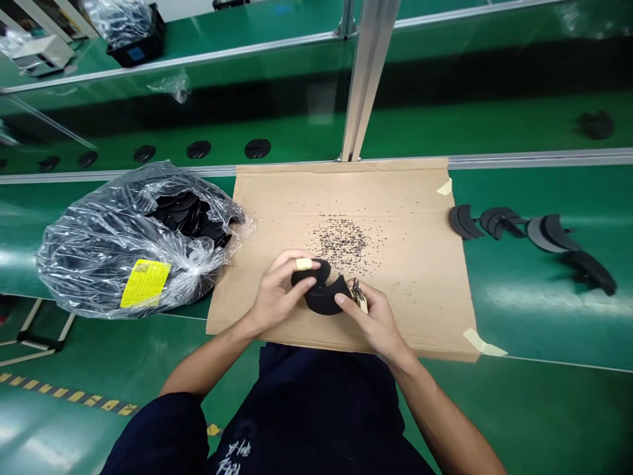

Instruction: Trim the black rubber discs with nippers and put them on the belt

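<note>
Two joined-looking black curved parts (324, 298) are held between both hands over the cardboard sheet (420, 264). My left hand (277, 290) pinches the left piece between thumb and fingers; pale tape wraps one fingertip. With its thumb on the right piece, my right hand (373, 316) also holds a small cutting tool (360, 295) against the palm. Just beyond the hands, many tiny black bits (343, 244) lie scattered on the cardboard.
A clear plastic bag (99, 244) full of black parts stands at the left. Several black curved parts (551, 232) lie in a row at the right. Black discs (198, 150) sit behind the rail, and a metal post (368, 79) rises at the cardboard's back edge.
</note>
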Available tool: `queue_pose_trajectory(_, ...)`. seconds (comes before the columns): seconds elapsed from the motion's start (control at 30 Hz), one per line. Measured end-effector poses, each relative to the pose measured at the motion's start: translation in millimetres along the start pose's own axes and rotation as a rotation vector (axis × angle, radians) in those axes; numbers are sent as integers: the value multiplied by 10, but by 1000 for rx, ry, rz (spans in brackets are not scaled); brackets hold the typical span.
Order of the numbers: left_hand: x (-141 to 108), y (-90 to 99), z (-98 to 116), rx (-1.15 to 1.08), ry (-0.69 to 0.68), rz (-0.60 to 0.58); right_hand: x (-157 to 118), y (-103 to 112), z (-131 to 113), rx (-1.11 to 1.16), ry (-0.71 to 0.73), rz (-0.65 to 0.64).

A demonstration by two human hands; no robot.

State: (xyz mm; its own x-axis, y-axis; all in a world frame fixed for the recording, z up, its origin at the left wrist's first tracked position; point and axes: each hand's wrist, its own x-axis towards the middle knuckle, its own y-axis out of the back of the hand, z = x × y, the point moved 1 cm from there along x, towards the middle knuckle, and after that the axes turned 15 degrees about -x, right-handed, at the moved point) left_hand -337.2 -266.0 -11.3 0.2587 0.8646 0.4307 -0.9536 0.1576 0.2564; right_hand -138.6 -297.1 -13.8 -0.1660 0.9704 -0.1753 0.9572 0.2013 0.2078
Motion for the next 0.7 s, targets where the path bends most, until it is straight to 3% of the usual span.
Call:
queue_pose_trajectory(0.1,2,27,9,-132,95,113,16,4,2,12,2,11)
queue_pose_trajectory(0.3,-16,-73,82,-4,-7,-93,16,-30,-2,-4,-5,-6)
queue_pose_trajectory(0.47,-13,-139,74,124,-91,-71,0,-33,-17,6,5,-10)
queue_pose_trajectory(0.7,-54,-154,64,18,23,-125,-13,-31,20,-17,-2,-11)
